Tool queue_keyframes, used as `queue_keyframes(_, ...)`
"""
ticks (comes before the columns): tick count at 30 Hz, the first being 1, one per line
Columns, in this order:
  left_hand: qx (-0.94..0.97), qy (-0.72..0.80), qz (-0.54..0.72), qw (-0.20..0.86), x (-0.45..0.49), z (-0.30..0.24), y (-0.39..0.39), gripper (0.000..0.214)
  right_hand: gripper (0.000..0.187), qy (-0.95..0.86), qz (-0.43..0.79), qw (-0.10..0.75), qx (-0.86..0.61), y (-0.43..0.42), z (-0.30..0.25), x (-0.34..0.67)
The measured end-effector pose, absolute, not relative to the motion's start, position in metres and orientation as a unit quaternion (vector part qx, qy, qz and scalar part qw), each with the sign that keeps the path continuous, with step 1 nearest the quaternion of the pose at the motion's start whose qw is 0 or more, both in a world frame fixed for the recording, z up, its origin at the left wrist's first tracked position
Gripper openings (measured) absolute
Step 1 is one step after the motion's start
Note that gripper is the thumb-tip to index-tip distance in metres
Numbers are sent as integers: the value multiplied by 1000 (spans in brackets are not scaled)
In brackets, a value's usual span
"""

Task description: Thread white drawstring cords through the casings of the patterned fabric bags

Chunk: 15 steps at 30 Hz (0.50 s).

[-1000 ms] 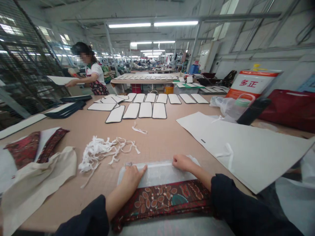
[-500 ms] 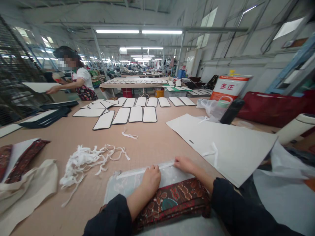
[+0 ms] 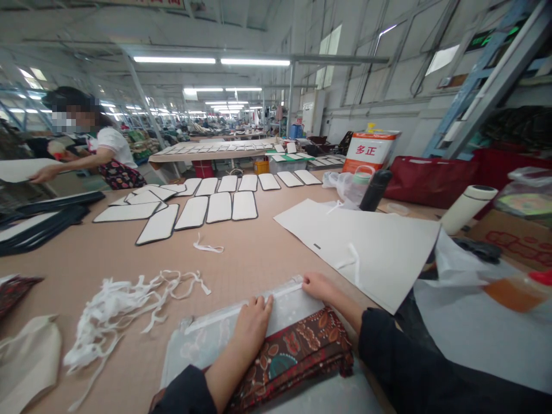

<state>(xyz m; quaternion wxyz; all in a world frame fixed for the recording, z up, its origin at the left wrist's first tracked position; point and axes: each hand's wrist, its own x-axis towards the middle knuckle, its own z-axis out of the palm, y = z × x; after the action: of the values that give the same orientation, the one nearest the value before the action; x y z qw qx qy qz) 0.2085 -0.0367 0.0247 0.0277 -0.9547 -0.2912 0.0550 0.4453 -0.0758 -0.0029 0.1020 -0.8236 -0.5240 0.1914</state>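
Note:
A translucent zip bag lies on the table in front of me, its white zip strip along the far edge. Folded brown and red floral cloth lies in a stack at the bag; I cannot tell whether it is all inside. My left hand rests on the bag just below the zip strip, fingers stretched out and flat. At the far right corner, my right hand pinches the end of the zip edge.
Loose white tapes lie left of the bag. Dark-edged white panels stand in rows farther back. To the right are a large white sheet, a cream flask and a black bottle. A co-worker holds a white panel at left.
The view has turned right, so the table things sit farther left. My left hand's fingers have straightened on the bag. My right hand still pinches the zip end at the corner.

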Motion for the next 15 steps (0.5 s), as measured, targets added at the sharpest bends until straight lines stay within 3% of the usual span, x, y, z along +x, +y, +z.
queue_keyframes(10, -951, -304, 45, 23, 211, 24, -38, 39, 16, -536, 159, 13, -829, -77, 22, 439)
queue_keyframes(15, -953, -300, 43, 15, 210, 27, -41, 36, 22, -698, 58, 66, -710, -85, 23, 392)
